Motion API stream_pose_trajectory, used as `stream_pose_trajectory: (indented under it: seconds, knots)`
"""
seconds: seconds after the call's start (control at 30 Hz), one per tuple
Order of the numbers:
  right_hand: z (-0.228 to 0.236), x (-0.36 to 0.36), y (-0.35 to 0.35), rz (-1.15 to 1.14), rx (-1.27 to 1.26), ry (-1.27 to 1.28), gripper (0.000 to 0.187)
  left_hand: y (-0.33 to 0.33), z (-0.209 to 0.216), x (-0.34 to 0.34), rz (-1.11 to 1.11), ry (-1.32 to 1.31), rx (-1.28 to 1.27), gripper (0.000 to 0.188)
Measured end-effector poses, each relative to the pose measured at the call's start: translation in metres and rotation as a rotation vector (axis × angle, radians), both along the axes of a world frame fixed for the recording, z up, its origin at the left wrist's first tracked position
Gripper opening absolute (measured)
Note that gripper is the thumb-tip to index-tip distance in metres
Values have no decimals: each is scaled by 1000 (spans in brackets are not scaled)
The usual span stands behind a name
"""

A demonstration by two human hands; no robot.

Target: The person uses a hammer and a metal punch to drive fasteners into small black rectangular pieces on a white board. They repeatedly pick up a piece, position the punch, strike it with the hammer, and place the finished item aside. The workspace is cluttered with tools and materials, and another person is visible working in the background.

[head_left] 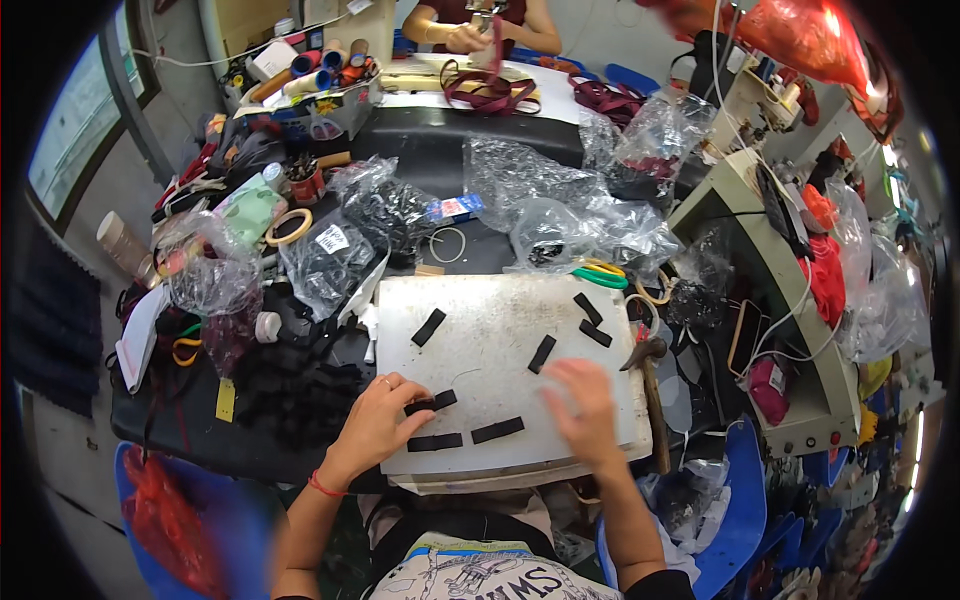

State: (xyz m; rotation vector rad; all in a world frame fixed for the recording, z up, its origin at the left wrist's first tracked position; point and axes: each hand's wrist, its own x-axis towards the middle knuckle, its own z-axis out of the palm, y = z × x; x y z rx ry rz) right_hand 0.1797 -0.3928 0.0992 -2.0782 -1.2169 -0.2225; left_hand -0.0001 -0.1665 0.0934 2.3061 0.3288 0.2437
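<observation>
Several short black strips, apparently fabric, lie spread over a white board in front of me. My left hand [382, 418] is at the board's left edge, with thumb and fingers closed around the left end of one black strip [434, 402]. Just below it lies another strip [436, 442], and a third strip [497, 430] is to its right. My right hand [584, 412] hovers over the right half, blurred, its fingers apart and apparently holding nothing. Nearest to its fingertips is a tilted strip [542, 354]. Two touching strips [595, 333] and a single one [429, 327] lie farther back.
A hammer [648, 375] lies along the right edge of the white board [500, 300]. Rolls of green and yellow tape [600, 274] sit behind it. Clear plastic bags [560, 215] crowd the black table. Across it, another person's hand [467, 39] works near maroon straps [490, 90].
</observation>
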Motion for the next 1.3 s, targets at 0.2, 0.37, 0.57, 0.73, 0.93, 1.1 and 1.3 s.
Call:
stream_pose_trajectory:
  seconds: [0.2,0.37,0.57,0.73,0.93,1.1,1.3]
  knots:
    - [-46,48,-110,-624,-306,-3,41,5,14,-30,414,-292,-68,24]
    - [-59,53,-127,-726,-356,-19,35,-4,12,-37,586,-456,-417,21]
    - [-79,83,-153,-679,-385,52,35,-35,7,-19,470,-550,-1065,14]
    - [-58,81,-141,-707,-284,24,30,-42,-14,3,447,-587,-990,15]
    - [23,11,-55,-284,-242,169,21,-41,-25,4,475,-541,-927,17]
    - [35,-25,10,175,-386,-77,32,-42,-33,7,499,-497,-827,18]
    - [23,-15,19,256,-461,-124,37,-44,-37,5,519,-498,-863,19]
